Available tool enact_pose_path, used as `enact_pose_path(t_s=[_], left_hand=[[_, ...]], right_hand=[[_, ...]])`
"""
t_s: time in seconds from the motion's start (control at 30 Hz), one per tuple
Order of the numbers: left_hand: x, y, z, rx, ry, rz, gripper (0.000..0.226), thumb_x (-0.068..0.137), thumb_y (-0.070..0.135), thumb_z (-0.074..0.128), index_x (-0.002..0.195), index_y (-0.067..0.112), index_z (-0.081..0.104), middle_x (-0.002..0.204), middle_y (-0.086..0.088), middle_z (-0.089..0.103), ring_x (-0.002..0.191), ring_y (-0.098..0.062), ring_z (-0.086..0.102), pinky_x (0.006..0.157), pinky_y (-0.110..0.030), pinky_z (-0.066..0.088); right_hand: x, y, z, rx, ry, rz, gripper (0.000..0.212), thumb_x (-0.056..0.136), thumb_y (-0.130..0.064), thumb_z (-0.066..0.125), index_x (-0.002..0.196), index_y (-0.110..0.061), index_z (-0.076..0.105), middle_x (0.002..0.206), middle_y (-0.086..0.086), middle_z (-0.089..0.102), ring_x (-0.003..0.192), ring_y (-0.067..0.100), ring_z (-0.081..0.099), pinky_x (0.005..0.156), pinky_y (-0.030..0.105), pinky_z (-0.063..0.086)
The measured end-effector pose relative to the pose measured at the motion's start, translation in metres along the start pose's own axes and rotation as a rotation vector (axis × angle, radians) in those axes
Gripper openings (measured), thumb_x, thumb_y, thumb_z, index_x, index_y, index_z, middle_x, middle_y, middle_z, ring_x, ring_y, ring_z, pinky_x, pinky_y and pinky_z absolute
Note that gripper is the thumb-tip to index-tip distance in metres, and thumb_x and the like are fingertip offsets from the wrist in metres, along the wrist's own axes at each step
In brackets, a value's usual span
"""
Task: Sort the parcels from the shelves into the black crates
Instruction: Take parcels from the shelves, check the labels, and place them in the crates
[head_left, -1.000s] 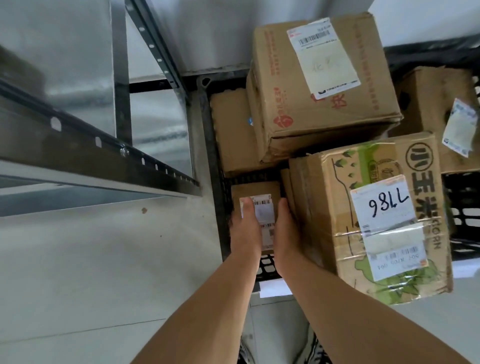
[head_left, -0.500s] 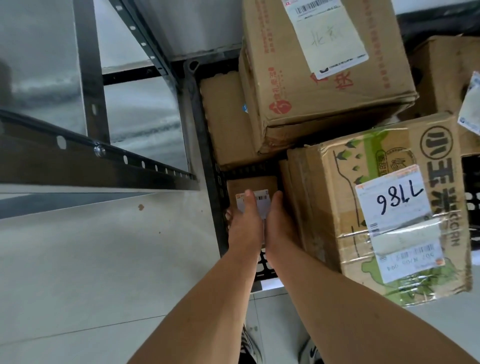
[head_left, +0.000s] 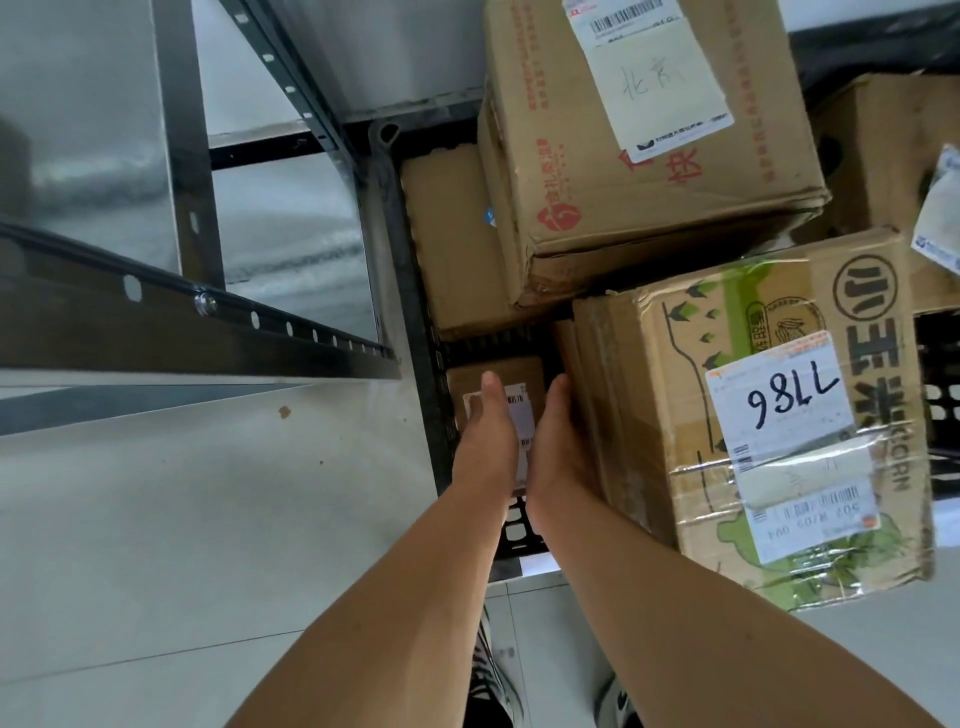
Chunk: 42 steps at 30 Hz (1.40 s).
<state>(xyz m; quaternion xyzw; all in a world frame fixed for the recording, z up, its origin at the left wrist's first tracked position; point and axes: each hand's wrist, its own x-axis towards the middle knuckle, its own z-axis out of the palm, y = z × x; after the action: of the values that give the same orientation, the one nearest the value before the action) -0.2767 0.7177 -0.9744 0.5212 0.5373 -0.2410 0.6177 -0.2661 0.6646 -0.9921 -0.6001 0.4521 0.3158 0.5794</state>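
**Small Parcel at Front Left Corner of Crate: Both Hands on It**

**Parcel position.** The small brown cardboard parcel with a white barcode label (head_left: 525, 387) sits low inside the black perforated plastic crate (head_left: 415, 291), in the crate's front left corner. It occupies the gap between the crate's left wall and the large taped cardboard box with green print and a label marked 7786 (head_left: 675, 395). Whether the parcel rests on the crate floor cannot be determined.

**Left hand.** The left hand (head_left: 485, 441) lies over the left part of the parcel top, back of the hand up. The thumb is straight and points forward along the label. The fingers are hidden under the palm, so grip cannot be confirmed.

**Right hand.** The right hand (head_left: 558, 447) is at the parcel's right edge, between the parcel and the 7786 box. The thumb is extended forward. The fingers are out of sight, so it cannot be told whether this hand grips the parcel or only touches it.

**Surroundings.**
- A large brown cardboard box with red print and a pale shipping label (head_left: 649, 171) lies tilted on top of the load, behind the 7786 box.
- A flat plain brown box (head_left: 449, 244) lies beneath it, against the left wall.
- A grey metal shelf rack (head_left: 182, 322) stands to the left of the crate on a pale tiled floor (head_left: 156, 519).
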Motion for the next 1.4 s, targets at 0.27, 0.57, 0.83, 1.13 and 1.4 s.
enact_pose_path(t_s=[0.27, 0.57, 0.83, 1.13, 1.4], left_hand=[[0.018, 0.007, -0.003, -0.277, -0.04, -0.133, 0.077, 0.087, 0.082, 0.027, 0.113, 0.024, 0.07, 0.103, -0.01, 0.075, 0.099, -0.029, 0.071, 0.097, -0.047, 0.052], [0.047, 0.035, 0.002, -0.243, -0.007, -0.25, 0.086, 0.085, 0.084, 0.026, 0.119, 0.011, 0.058, 0.102, -0.011, 0.065, 0.09, -0.025, 0.06, 0.087, -0.039, 0.04], [0.061, 0.029, -0.002, -0.256, -0.031, -0.246, 0.085, 0.082, 0.087, 0.028, 0.102, 0.015, 0.069, 0.098, -0.011, 0.074, 0.09, -0.027, 0.069, 0.081, -0.038, 0.053], [0.062, 0.018, -0.004, -0.388, -0.139, -0.29, 0.089, 0.077, 0.091, 0.03, 0.108, 0.016, 0.067, 0.107, -0.018, 0.072, 0.101, -0.035, 0.067, 0.096, -0.048, 0.051], [0.086, 0.012, -0.003, -0.448, -0.091, -0.243, 0.088, 0.074, 0.092, 0.033, 0.098, 0.017, 0.071, 0.103, -0.017, 0.074, 0.101, -0.035, 0.069, 0.098, -0.05, 0.05]], right_hand=[[0.016, 0.0, 0.003, 0.09, -0.07, 0.064, 0.039, 0.097, -0.07, 0.038, 0.09, -0.04, 0.062, 0.098, 0.003, 0.073, 0.097, 0.024, 0.07, 0.091, 0.039, 0.054], [0.023, 0.024, -0.008, 0.146, -0.008, 0.056, 0.031, 0.099, -0.065, 0.039, 0.107, -0.04, 0.055, 0.099, -0.007, 0.064, 0.092, 0.01, 0.061, 0.086, 0.028, 0.044], [0.026, 0.021, -0.001, 0.129, -0.009, 0.108, 0.036, 0.099, -0.064, 0.04, 0.1, -0.035, 0.061, 0.096, -0.004, 0.069, 0.089, 0.01, 0.063, 0.083, 0.029, 0.044], [0.028, 0.012, 0.021, 0.254, 0.005, 0.108, 0.07, 0.091, -0.07, 0.051, 0.143, -0.023, 0.053, 0.132, 0.011, 0.064, 0.12, 0.03, 0.061, 0.108, 0.046, 0.046], [0.043, 0.012, 0.023, 0.278, 0.012, 0.059, 0.05, 0.097, -0.061, 0.051, 0.126, -0.022, 0.058, 0.128, 0.012, 0.065, 0.116, 0.03, 0.063, 0.104, 0.043, 0.048]])
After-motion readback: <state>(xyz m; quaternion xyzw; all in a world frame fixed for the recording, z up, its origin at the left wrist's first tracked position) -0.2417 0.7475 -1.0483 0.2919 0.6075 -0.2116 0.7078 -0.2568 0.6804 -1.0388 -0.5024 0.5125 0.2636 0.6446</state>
